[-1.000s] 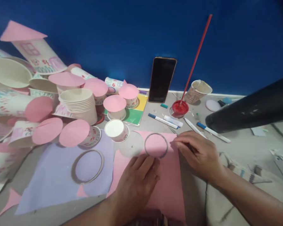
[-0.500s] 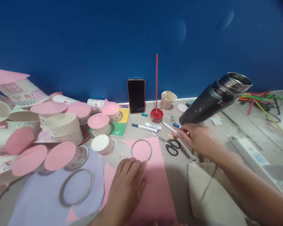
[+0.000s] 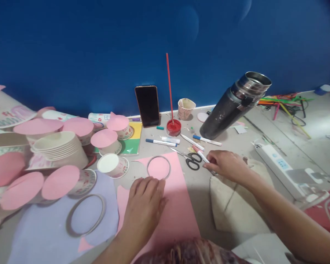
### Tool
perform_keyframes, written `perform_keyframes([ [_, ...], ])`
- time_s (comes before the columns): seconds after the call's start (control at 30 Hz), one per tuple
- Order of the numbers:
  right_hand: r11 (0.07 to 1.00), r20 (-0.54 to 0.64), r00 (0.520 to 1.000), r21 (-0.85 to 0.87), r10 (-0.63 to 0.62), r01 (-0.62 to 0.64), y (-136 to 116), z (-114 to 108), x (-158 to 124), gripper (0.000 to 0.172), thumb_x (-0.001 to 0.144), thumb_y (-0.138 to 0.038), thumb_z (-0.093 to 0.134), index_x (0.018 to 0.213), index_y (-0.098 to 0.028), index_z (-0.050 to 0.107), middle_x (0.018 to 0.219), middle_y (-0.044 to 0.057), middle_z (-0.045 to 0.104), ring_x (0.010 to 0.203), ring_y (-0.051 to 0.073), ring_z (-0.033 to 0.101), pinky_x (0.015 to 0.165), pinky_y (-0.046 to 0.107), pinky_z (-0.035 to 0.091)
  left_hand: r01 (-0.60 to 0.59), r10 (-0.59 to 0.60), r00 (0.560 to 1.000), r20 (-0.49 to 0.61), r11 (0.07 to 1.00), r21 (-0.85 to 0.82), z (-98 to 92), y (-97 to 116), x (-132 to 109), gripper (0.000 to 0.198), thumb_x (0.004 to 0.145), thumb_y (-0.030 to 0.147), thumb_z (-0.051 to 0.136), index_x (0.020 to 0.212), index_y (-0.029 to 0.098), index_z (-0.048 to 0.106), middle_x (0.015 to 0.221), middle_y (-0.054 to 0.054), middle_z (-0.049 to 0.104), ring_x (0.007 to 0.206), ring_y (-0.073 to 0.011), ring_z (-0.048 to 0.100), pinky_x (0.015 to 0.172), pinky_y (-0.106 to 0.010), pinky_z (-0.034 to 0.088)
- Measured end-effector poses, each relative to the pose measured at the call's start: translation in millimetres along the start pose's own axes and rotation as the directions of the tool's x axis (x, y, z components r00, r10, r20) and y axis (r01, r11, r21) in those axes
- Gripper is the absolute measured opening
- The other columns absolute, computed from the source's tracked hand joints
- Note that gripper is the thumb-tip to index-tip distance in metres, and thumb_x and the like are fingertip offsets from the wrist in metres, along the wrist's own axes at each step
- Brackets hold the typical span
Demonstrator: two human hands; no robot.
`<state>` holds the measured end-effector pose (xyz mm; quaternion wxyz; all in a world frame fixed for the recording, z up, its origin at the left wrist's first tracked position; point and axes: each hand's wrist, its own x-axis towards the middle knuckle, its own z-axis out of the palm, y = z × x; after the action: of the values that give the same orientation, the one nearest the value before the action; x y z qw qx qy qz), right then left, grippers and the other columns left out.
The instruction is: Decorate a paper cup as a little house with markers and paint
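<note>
My left hand (image 3: 145, 201) lies flat on a sheet of pink paper (image 3: 178, 205), its fingertips by the near edge of a grey ring (image 3: 169, 168). To the right, my right hand (image 3: 227, 165) has its fingers closed on the lower end of a white marker with a pink tip end (image 3: 200, 154). Black-handled scissors (image 3: 193, 161) lie just left of that marker. Other markers rest close by: a blue-ended one (image 3: 209, 140), a plain white one (image 3: 191, 142) and a dark-blue-capped one (image 3: 162, 143).
Paper cups with pink tops (image 3: 60, 182) crowd the left, beside a cup stack (image 3: 60, 150). A second ring (image 3: 103, 211) lies on purple paper (image 3: 55, 227). A phone (image 3: 147, 106), a red paint pot (image 3: 173, 127), a dark flask (image 3: 225, 106) and a power strip (image 3: 280, 165) stand around.
My right hand has come nearer along the pink-ended marker, leaving the blue-ended marker in full view. The camera has turned somewhat to the right. My left hand stays on the pink paper.
</note>
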<state>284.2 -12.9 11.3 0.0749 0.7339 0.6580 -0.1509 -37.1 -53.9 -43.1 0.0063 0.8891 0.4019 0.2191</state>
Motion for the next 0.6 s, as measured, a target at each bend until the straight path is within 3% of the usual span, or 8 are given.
perform_keyframes([
  [0.17, 0.996, -0.022, 1.000, 0.087, -0.014, 0.016, 1, -7, -2, 0.019, 0.094, -0.038, 0.066, 0.084, -0.023, 0.069, 0.082, 0.004, 0.077, 0.074, 0.021, 0.066, 0.064, 0.030, 0.033, 0.008, -0.008, 1.000, 0.009, 1.000, 0.009, -1.1, 2, 0, 0.035, 0.092, 0.012, 0.070, 0.127, 0.016, 0.065, 0.110, -0.009, 0.075, 0.109, -0.0312, 0.064, 0.105, -0.049, 0.040],
  [0.27, 0.937, 0.042, 0.989, 0.327, -0.142, 0.121, -2, -16, -7, 0.025, 0.096, -0.045, 0.061, 0.087, -0.022, 0.066, 0.079, 0.002, 0.076, 0.071, 0.017, 0.065, 0.065, 0.027, 0.042, 0.020, -0.020, 0.999, 0.029, 1.000, 0.001, -3.6, 3, 1, 0.035, 0.092, 0.010, 0.069, 0.126, 0.017, 0.064, 0.109, -0.008, 0.076, 0.108, -0.0295, 0.066, 0.105, -0.048, 0.040],
  [0.33, 0.784, 0.125, 0.951, 0.601, -0.283, 0.155, -7, -18, -12, 0.030, 0.098, -0.049, 0.059, 0.087, -0.021, 0.065, 0.078, 0.002, 0.077, 0.067, 0.016, 0.065, 0.063, 0.026, 0.045, 0.029, -0.029, 0.999, 0.044, 1.000, -0.002, -5.1, 4, 2, 0.034, 0.093, 0.010, 0.067, 0.126, 0.018, 0.064, 0.110, -0.008, 0.076, 0.109, -0.0286, 0.067, 0.105, -0.047, 0.040],
  [0.4, 0.593, 0.170, 0.910, 0.799, -0.378, 0.097, -14, -15, -14, 0.032, 0.098, -0.050, 0.060, 0.095, -0.019, 0.068, 0.073, 0.002, 0.076, 0.062, 0.015, 0.064, 0.060, 0.026, 0.046, 0.038, -0.038, 0.997, 0.061, 0.999, 0.007, -6.3, 4, 3, 0.033, 0.096, 0.011, 0.065, 0.127, 0.019, 0.064, 0.110, -0.008, 0.077, 0.110, -0.0283, 0.068, 0.106, -0.047, 0.040],
  [0.5, 0.422, 0.214, 0.887, 0.906, -0.409, -0.024, -24, -8, -15, 0.043, 0.095, -0.052, 0.067, 0.117, -0.015, 0.069, 0.063, -0.001, 0.070, 0.053, 0.013, 0.058, 0.054, 0.025, 0.044, 0.042, -0.046, 0.995, 0.094, 0.998, 0.045, -7.8, 4, 3, 0.032, 0.100, 0.014, 0.063, 0.132, 0.015, 0.063, 0.111, -0.010, 0.077, 0.110, -0.0292, 0.070, 0.109, -0.049, 0.040],
  [0.6, 0.278, 0.249, 0.864, 0.951, -0.437, -0.133, -28, 0, -14, 0.049, 0.091, -0.054, 0.073, 0.118, -0.014, 0.070, 0.058, -0.003, 0.065, 0.048, 0.011, 0.051, 0.051, 0.024, 0.040, 0.026, -0.031, 0.996, 0.087, 0.998, 0.056, -9.7, 3, 4, 0.027, 0.104, 0.017, 0.058, 0.129, 0.013, 0.065, 0.110, -0.012, 0.077, 0.111, -0.0300, 0.070, 0.110, -0.050, 0.039],
])
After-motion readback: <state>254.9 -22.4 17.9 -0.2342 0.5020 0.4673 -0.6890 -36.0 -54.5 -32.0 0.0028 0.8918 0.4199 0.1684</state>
